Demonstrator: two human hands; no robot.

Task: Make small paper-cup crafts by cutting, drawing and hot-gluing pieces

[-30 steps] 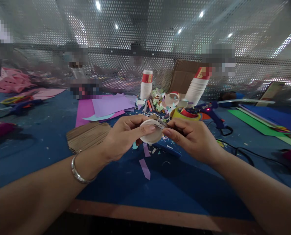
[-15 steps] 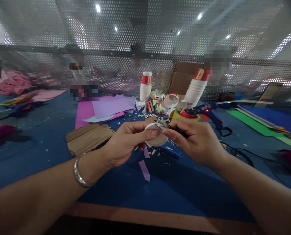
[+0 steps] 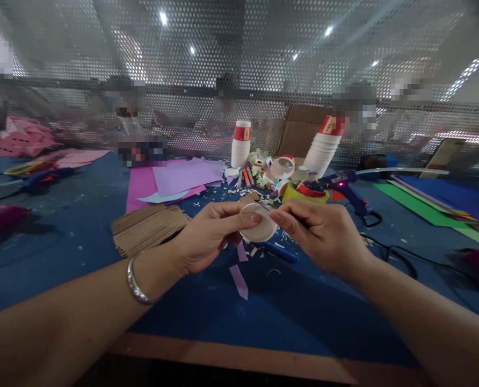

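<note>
Between the thumb and fingers of my left hand (image 3: 211, 234) is a round white paper cup bottom (image 3: 259, 228), tilted so its flat face shows. My right hand (image 3: 322, 226) is closed around scissors (image 3: 265, 205), whose thin metal blades reach the disc's upper right rim. Their handles are mostly covered by my fingers. Below the disc, purple paper strips (image 3: 239, 281) and a blue pen-like stick (image 3: 282, 252) lie on the blue table (image 3: 191, 317). A corrugated cardboard piece (image 3: 149, 228) sits left of my left hand.
Two stacks of paper cups (image 3: 240, 153) (image 3: 323, 148) stand behind paper scraps (image 3: 259, 166). A glue gun (image 3: 350, 191) with a trailing cord and a yellow tape roll (image 3: 299, 193) are beyond my right hand. Coloured sheets (image 3: 183, 177) lie left, with more paper (image 3: 425, 204) at right.
The scissor blades, spread more visibly before, now show as a thinner line at the disc's rim. The disc faces me slightly more. Both hands stay in nearly the same place.
</note>
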